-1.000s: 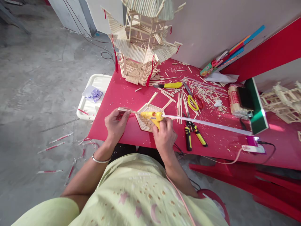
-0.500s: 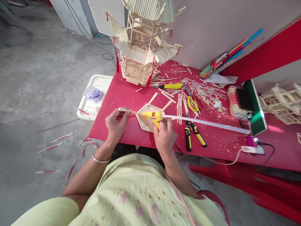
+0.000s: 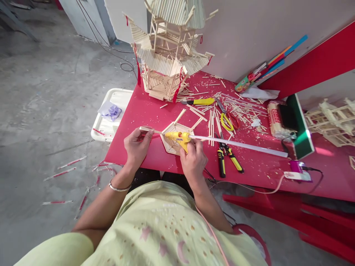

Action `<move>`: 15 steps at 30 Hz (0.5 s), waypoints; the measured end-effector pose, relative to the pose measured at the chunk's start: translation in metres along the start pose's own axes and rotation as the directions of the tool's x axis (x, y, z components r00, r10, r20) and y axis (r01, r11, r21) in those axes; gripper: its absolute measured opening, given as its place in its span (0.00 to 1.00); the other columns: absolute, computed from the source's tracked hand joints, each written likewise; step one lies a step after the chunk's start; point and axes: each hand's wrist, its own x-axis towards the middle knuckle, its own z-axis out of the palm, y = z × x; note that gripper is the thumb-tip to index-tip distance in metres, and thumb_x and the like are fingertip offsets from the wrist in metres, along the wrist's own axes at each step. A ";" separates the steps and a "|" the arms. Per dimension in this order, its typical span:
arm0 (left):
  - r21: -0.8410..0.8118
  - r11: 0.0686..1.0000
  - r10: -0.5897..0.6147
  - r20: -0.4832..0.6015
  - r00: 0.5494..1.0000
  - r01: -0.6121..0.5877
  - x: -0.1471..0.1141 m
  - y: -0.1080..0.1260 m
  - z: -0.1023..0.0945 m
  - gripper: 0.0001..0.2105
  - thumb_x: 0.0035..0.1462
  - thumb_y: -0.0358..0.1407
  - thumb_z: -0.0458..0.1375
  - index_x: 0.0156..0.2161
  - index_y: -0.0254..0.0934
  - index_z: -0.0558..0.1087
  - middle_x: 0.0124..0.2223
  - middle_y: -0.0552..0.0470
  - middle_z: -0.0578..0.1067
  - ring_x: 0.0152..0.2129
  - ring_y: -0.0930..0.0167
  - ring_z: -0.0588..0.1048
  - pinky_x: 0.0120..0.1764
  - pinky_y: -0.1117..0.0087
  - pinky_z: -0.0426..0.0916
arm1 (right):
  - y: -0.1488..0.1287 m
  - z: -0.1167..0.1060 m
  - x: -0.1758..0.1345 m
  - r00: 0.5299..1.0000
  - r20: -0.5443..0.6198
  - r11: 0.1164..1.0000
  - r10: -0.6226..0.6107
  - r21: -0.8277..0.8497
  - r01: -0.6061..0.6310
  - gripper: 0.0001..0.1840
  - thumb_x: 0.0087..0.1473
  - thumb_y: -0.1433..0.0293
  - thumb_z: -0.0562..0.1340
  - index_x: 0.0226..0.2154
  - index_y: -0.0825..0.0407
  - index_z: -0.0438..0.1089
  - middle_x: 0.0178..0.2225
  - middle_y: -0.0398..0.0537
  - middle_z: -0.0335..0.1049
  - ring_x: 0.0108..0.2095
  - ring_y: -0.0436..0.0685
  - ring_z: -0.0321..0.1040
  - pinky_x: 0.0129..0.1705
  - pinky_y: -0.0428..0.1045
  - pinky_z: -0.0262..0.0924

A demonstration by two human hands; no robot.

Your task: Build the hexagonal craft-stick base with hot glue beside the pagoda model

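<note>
Between the fingers of my left hand (image 3: 138, 147) is a thin wooden stick (image 3: 151, 130), pointing right. My right hand (image 3: 193, 159) grips a yellow hot glue gun (image 3: 180, 137), its nozzle close to the stick's right end; whether they touch I cannot tell. A long clear glue stick (image 3: 238, 145) runs out of the gun's back toward the right. Below the gun lies a flat polygonal frame of wooden sticks (image 3: 173, 149), partly hidden by the gun, with longer sticks jutting from its corners.
A tiered pagoda of sticks (image 3: 166, 55) stands at the back of the red table (image 3: 122, 142). Cutting pliers (image 3: 229, 157), scissors (image 3: 226, 120) and a yellow utility knife (image 3: 203, 101) lie right of the frame among loose sticks. A power strip (image 3: 297, 176) sits near the front edge.
The glue gun and my right hand have shifted very slightly left, and the glue stick's far end has moved left too. My left hand keeps its hold on the stick.
</note>
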 end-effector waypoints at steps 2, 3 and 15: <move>-0.002 1.000 0.000 -0.007 1.000 0.000 0.000 0.000 0.000 0.12 0.57 0.46 0.68 0.37 0.38 0.81 0.36 0.49 0.83 0.33 0.69 0.81 0.37 0.72 0.77 | 0.000 0.001 0.000 1.000 -0.010 1.000 0.016 -0.010 -0.016 0.15 0.64 0.68 0.61 0.51 0.52 0.74 0.50 0.58 0.74 0.42 0.57 0.76 0.35 0.47 0.66; -0.002 1.000 0.003 -0.009 1.000 -0.003 0.000 -0.001 0.000 0.12 0.57 0.46 0.68 0.37 0.38 0.81 0.37 0.48 0.83 0.33 0.69 0.81 0.37 0.72 0.77 | -0.001 0.002 0.000 0.999 -0.021 1.000 0.025 -0.015 -0.025 0.15 0.64 0.67 0.61 0.51 0.52 0.74 0.50 0.57 0.74 0.41 0.57 0.76 0.34 0.47 0.66; -0.023 1.000 -0.017 -0.024 1.000 0.016 0.001 0.003 0.001 0.14 0.58 0.46 0.68 0.40 0.37 0.81 0.39 0.48 0.83 0.31 0.71 0.81 0.33 0.73 0.77 | 0.081 -0.077 0.009 0.873 -0.412 0.961 0.261 0.023 -0.277 0.32 0.57 0.44 0.66 0.47 0.55 0.74 0.41 0.61 0.76 0.42 0.66 0.75 0.43 0.57 0.70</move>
